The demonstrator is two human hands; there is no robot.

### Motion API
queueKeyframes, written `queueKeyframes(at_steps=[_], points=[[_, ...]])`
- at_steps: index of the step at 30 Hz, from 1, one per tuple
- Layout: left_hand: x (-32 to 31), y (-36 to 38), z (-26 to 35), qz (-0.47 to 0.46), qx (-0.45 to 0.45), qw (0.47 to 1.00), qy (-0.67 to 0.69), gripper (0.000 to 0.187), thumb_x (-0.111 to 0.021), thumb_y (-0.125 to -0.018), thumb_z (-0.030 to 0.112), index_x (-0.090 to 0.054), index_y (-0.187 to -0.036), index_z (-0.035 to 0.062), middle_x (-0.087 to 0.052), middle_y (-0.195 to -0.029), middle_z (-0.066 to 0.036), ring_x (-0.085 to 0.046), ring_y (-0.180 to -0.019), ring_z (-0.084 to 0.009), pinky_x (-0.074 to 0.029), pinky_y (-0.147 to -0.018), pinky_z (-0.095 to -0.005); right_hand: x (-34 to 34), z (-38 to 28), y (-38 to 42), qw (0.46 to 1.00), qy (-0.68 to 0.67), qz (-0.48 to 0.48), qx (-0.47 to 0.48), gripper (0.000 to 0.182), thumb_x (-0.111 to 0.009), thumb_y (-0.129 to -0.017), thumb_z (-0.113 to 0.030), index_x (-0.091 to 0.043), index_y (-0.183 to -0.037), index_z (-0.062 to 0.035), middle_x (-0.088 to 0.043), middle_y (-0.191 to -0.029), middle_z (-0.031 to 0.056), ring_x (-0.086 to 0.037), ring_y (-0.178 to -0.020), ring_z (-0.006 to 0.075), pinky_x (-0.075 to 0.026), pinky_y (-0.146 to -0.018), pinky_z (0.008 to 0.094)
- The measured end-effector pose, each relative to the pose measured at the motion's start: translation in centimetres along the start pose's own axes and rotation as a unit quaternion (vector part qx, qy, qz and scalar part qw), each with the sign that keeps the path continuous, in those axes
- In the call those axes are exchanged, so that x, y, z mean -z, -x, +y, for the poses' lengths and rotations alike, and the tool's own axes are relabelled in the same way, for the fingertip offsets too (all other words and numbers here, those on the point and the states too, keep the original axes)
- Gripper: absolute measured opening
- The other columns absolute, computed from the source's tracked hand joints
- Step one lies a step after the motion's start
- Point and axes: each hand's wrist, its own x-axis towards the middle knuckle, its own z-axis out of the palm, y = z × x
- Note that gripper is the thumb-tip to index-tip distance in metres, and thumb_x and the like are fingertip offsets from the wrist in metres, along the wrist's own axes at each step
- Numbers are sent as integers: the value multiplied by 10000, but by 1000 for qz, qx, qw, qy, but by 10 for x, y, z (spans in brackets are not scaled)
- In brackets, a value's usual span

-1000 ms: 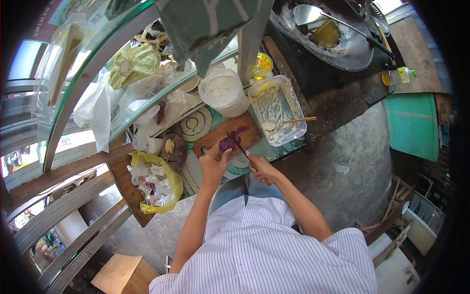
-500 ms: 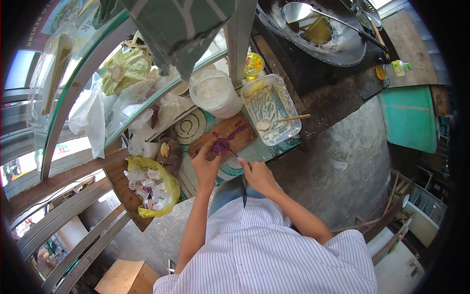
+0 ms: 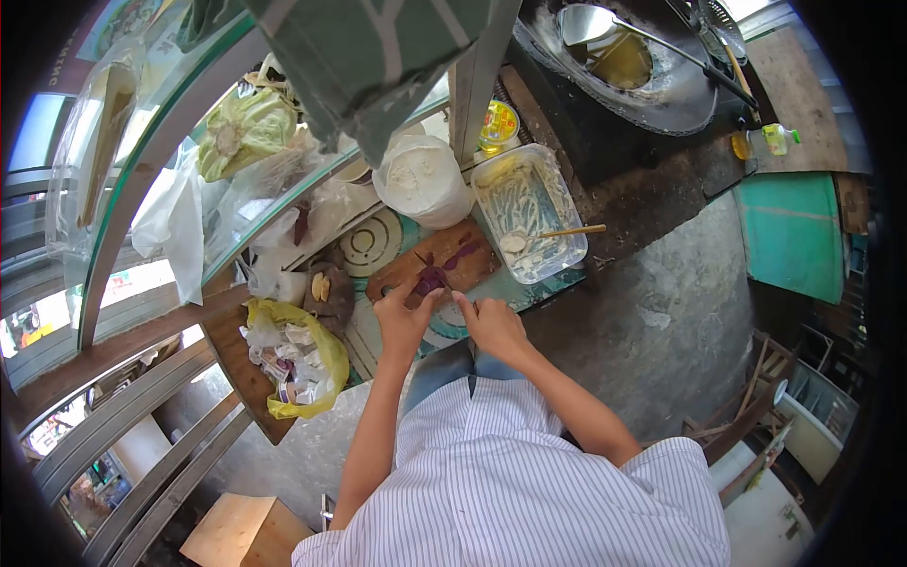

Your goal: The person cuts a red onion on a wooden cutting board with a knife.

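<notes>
A dark purple vegetable [image 3: 431, 281], cut into pieces, lies on a wooden cutting board [image 3: 484, 265]; I cannot make out its kind. My left hand [image 3: 404, 319] is closed, fingertips pinching the vegetable at the board's near edge. Just to the right, my right hand [image 3: 493, 326] is closed around a small knife [image 3: 451, 297], whose blade barely shows between the two hands. Further thin purple pieces [image 3: 463, 253] rest near the board's far edge.
Right of the board stands a clear plastic tub [image 3: 572, 255] with pale batter and a wooden-handled spoon. Behind are a white bucket [image 3: 425, 189] and a wok [image 3: 661, 109] with oil and a spatula. A yellow bag [image 3: 331, 364] of scraps sits left.
My right hand has shifted slightly left, closer to my left hand. The knife, plainer before, is now mostly covered, and the round purple cut face no longer shows clearly.
</notes>
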Motion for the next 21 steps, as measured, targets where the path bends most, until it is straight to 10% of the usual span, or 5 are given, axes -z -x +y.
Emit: queueKeyframes(at_steps=[21], points=[[0,-5,3,-2,-20,1000,5,372,-808,-685,137,-693,-993,-38,-701,-886,-191,-706,-796,-203,-526,-702,-279,-7,15,-28,991,-85,-86,-49,800,-392,-898,-648,-608,-679,91,-603,-711,301,-624,-789,461,-471,-716,479]])
